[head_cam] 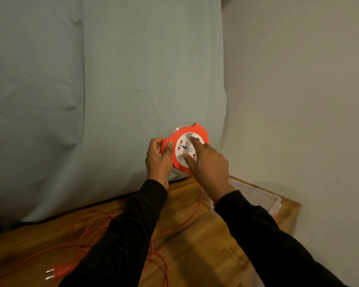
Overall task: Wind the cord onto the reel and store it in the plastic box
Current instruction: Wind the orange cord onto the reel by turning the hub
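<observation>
One orange reel point(186, 149) w/ a white socket face is held up off the table point(205, 241), above its far edge. Left hand point(159, 159) grips the reel's left rim, thumb on front. Right hand point(207, 164) has fingers spread on the white face (blurred, prob. mid-motion). Orange cord point(192, 216) drops from the reel and lies in loose loops across the surface; its plug point(58, 273) sits near the front-left edge. Clear plastic box point(263, 198) sits at the far-right corner, partly behind the right sleeve point(267, 245).
</observation>
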